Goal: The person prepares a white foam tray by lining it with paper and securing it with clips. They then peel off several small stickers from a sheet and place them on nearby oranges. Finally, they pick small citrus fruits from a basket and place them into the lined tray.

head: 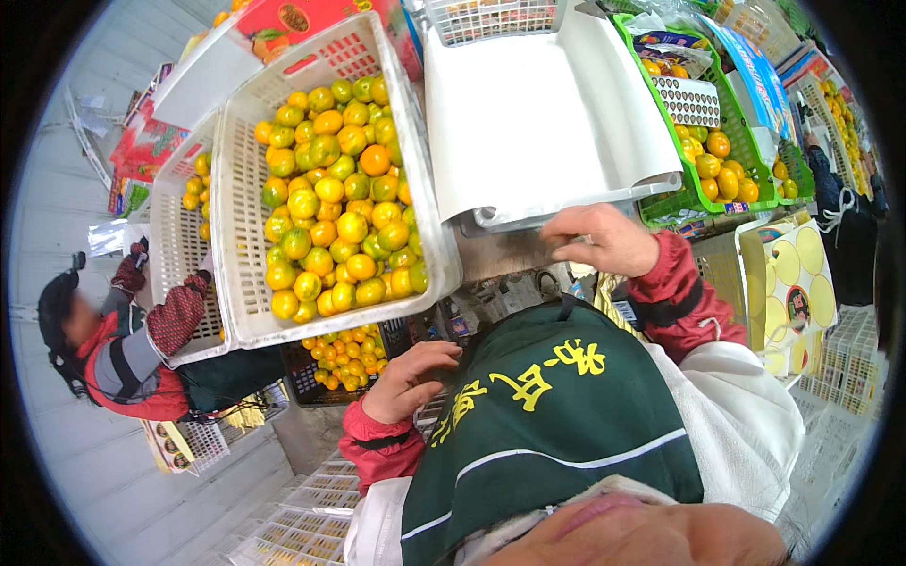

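Observation:
My left hand point(410, 382) is held low beside my green apron point(566, 396), its fingers apart and nothing seen in it. Just below the near edge of a tray lined with white paper point(524, 120), my right hand point(601, 237) is half curled; no object shows in its fingers. To the left of the lined tray, a white plastic crate point(241, 233) holds many green and orange citrus fruits point(340, 212). A green plastic basket point(655, 209) right of the tray holds orange fruits point(725, 173) and a sheet of small round stickers point(686, 101).
Another worker point(141, 339) reaches into a second white crate point(163, 212) at the left. A black crate of small oranges point(347, 361) sits lower, under the big crate. Stickered cardboard point(800, 283) stands at the right. Stacked white baskets point(311, 523) are at the lower left.

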